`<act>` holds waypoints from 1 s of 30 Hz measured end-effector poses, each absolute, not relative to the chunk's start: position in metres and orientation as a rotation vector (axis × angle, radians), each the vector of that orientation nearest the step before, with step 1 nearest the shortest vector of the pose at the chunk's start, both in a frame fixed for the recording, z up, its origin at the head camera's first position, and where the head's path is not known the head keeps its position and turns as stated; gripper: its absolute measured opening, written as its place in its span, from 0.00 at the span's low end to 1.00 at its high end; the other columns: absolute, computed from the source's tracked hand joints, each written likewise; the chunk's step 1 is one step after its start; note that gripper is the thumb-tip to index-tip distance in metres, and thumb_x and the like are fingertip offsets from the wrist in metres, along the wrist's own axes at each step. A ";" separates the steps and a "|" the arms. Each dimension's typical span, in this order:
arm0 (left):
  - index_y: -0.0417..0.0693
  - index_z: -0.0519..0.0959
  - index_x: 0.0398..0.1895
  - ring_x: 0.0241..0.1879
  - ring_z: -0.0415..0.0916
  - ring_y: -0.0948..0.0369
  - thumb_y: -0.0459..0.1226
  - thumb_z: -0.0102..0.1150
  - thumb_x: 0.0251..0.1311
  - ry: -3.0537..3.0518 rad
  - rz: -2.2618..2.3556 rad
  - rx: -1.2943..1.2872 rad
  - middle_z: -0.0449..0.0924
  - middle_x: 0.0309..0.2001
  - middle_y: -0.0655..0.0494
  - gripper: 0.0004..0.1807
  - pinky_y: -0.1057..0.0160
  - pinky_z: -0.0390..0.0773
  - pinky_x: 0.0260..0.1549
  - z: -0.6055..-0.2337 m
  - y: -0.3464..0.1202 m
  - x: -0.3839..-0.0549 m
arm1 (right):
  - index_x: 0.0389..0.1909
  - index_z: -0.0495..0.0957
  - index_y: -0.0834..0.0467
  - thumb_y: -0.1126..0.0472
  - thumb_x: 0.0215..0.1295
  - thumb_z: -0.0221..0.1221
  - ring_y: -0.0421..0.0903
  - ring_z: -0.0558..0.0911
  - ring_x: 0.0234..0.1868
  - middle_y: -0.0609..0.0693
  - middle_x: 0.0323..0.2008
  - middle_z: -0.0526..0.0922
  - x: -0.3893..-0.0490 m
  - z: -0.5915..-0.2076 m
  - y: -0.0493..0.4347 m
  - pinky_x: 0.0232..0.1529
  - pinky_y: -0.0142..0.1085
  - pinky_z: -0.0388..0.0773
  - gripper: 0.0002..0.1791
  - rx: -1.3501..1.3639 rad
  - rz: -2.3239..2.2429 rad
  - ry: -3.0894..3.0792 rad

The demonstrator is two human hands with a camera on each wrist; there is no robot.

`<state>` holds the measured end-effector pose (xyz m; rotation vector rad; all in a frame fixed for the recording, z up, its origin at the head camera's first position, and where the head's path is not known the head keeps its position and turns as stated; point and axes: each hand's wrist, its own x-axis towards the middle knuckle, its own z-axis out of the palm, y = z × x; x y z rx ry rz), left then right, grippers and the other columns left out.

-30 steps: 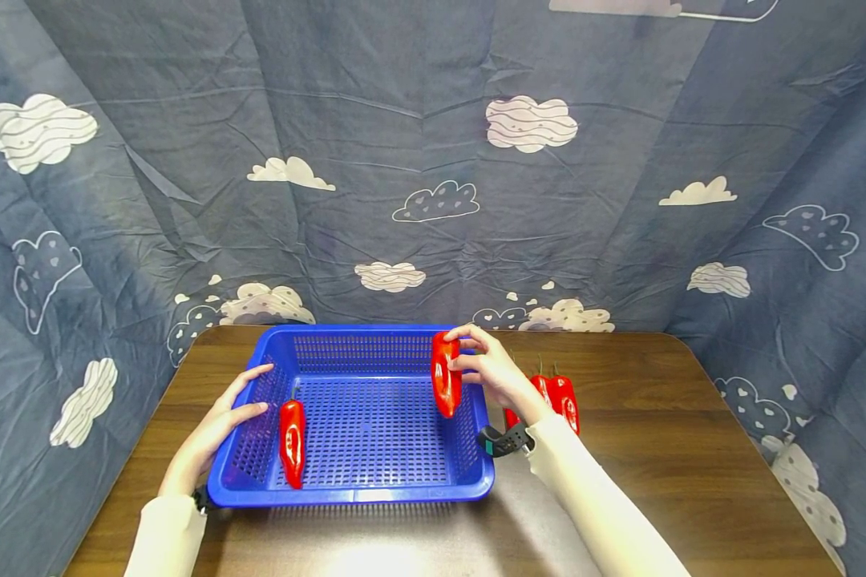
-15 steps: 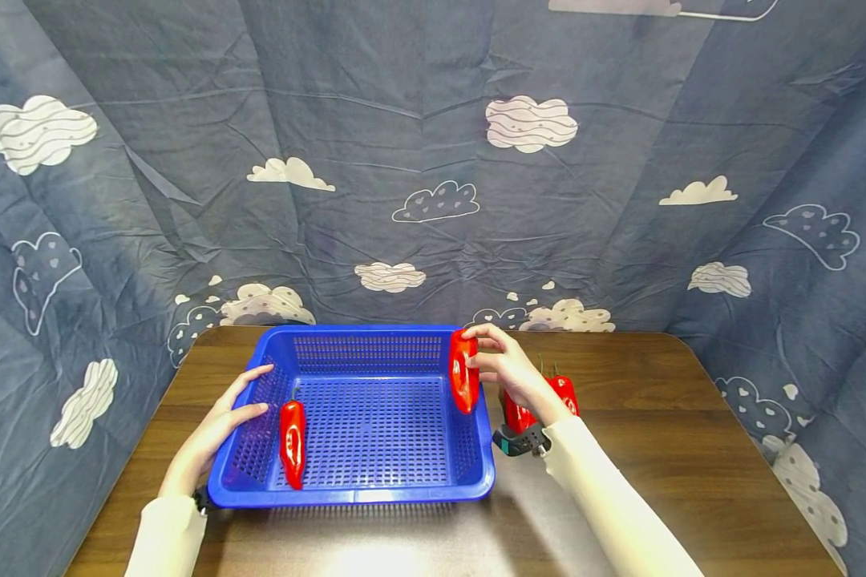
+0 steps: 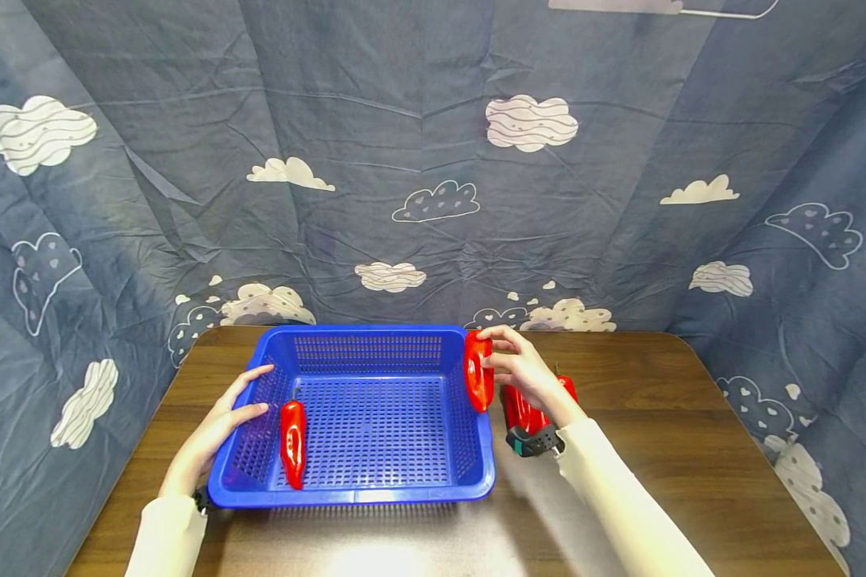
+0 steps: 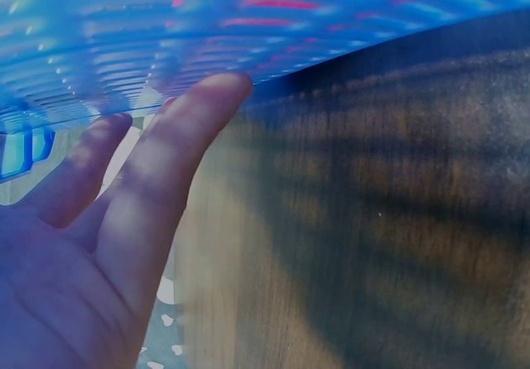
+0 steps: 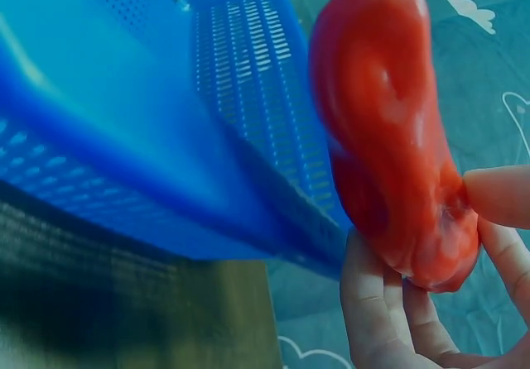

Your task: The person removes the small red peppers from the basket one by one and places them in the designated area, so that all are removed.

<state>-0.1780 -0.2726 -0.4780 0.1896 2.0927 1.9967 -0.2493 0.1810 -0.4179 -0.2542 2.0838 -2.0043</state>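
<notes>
My right hand (image 3: pixel 523 369) pinches a glossy red pepper (image 3: pixel 479 373) at its upper part, between thumb and fingertips, over the right rim of a blue plastic basket (image 3: pixel 361 495). In the right wrist view the held pepper (image 5: pixel 381 121) tilts beside the basket wall (image 5: pixel 257 96), its tapered body pointing away from the fingers. At the left rim lies my left hand (image 3: pixel 212 429), fingers fairly straight and tips at the basket side; the left wrist view shows those fingers (image 4: pixel 178 146) against the perforated wall. Inside, along the left, lies another red pepper (image 3: pixel 293 445).
More red peppers (image 3: pixel 523 410) lie on the wooden table (image 3: pixel 649 425) right of the basket, partly hidden under my right hand and forearm. Behind the table hangs a grey-blue curtain (image 3: pixel 433 240) with a cloud print.
My right hand has carried the pepper rightward, from over the basket's inside to its right rim. My left hand, the basket and the pepper inside have stayed put.
</notes>
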 end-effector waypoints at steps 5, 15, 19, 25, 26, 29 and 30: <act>0.55 0.50 0.74 0.51 0.72 0.49 0.33 0.46 0.69 2.094 1.999 0.189 0.52 0.66 0.32 0.32 0.48 0.79 0.39 -0.479 -0.273 -0.178 | 0.57 0.64 0.70 0.73 0.60 0.51 0.45 0.76 0.37 0.60 0.48 0.67 -0.249 -0.421 0.187 0.36 0.38 0.78 0.22 -0.232 -2.015 2.083; 0.56 0.50 0.74 0.51 0.71 0.47 0.33 0.46 0.70 2.085 1.999 0.192 0.50 0.67 0.33 0.32 0.47 0.79 0.39 -0.479 -0.273 -0.179 | 0.58 0.64 0.69 0.72 0.62 0.51 0.44 0.76 0.36 0.58 0.45 0.68 -0.249 -0.427 0.200 0.35 0.37 0.78 0.22 -0.178 -2.039 2.071; 0.56 0.50 0.74 0.51 0.71 0.45 0.33 0.46 0.69 2.089 2.002 0.191 0.50 0.67 0.33 0.32 0.47 0.79 0.38 -0.478 -0.273 -0.179 | 0.58 0.64 0.68 0.72 0.62 0.51 0.44 0.75 0.37 0.57 0.45 0.68 -0.248 -0.428 0.205 0.34 0.35 0.75 0.22 -0.166 -2.015 2.107; 0.55 0.51 0.73 0.51 0.71 0.44 0.33 0.46 0.69 2.105 1.992 0.198 0.50 0.67 0.33 0.32 0.47 0.79 0.38 -0.478 -0.273 -0.180 | 0.58 0.63 0.68 0.72 0.62 0.51 0.43 0.74 0.37 0.58 0.46 0.68 -0.245 -0.427 0.213 0.33 0.35 0.74 0.23 -0.147 -2.008 2.117; 0.55 0.51 0.73 0.51 0.71 0.44 0.33 0.46 0.69 2.106 1.992 0.196 0.51 0.67 0.33 0.31 0.47 0.79 0.39 -0.479 -0.273 -0.180 | 0.58 0.63 0.68 0.72 0.62 0.51 0.43 0.74 0.37 0.57 0.46 0.68 -0.245 -0.428 0.215 0.33 0.35 0.75 0.23 -0.149 -2.008 2.119; 0.54 0.51 0.73 0.51 0.72 0.45 0.33 0.46 0.69 2.107 1.992 0.191 0.51 0.66 0.33 0.32 0.47 0.79 0.39 -0.479 -0.273 -0.180 | 0.58 0.63 0.69 0.72 0.62 0.50 0.43 0.74 0.37 0.56 0.45 0.69 -0.245 -0.428 0.218 0.33 0.36 0.75 0.23 -0.139 -2.005 2.129; 0.54 0.51 0.73 0.51 0.72 0.45 0.33 0.47 0.69 2.109 1.991 0.188 0.51 0.66 0.33 0.32 0.47 0.79 0.39 -0.479 -0.273 -0.180 | 0.58 0.62 0.69 0.72 0.62 0.50 0.43 0.74 0.37 0.56 0.44 0.69 -0.245 -0.428 0.220 0.32 0.35 0.74 0.23 -0.135 -2.004 2.132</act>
